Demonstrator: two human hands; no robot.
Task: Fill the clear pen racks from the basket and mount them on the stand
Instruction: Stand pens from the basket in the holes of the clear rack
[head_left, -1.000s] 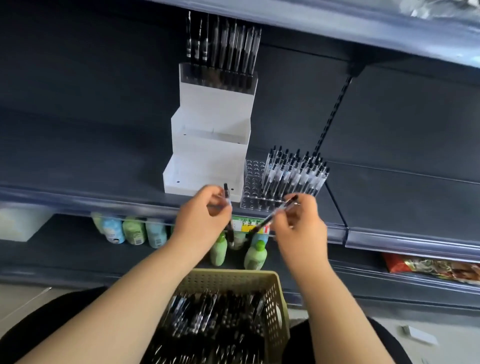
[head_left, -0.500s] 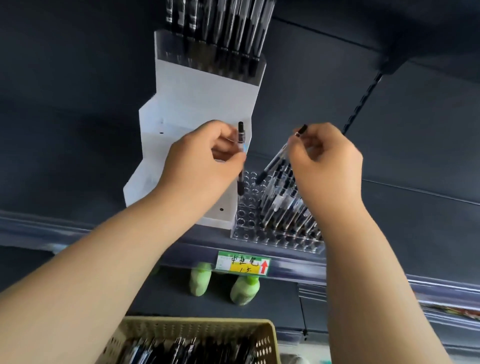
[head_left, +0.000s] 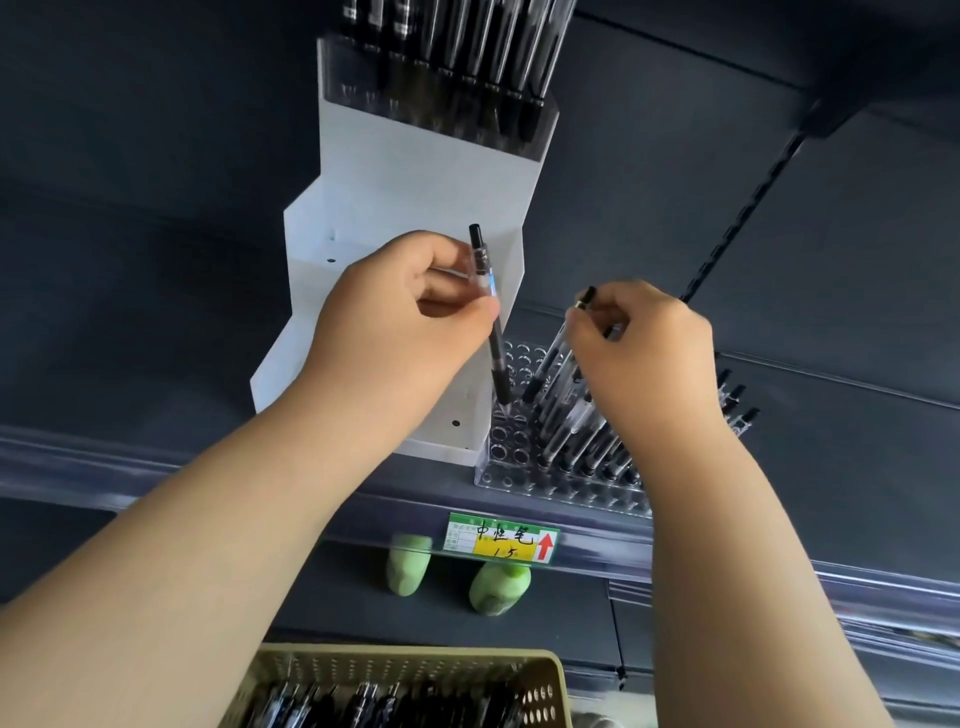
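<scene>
A clear pen rack lies on the dark shelf, its right part full of black pens, its left holes bare. My left hand pinches a black pen held nearly upright, tip down at the rack's left holes. My right hand pinches a second pen, slanted with its tip low over the rack. Behind stands the white stepped stand, with a filled clear rack mounted on its top step. The yellow-green basket with several pens sits at the bottom edge.
A price label hangs on the shelf's front rail. Two green bottles stand on the shelf below. A slotted upright runs up the dark back wall on the right. An upper shelf overhangs at top right.
Both hands have gone from above the basket up and forward to the rack, each with its pen. The left pen's tip has come down to the rack's holes. The view has moved closer.
</scene>
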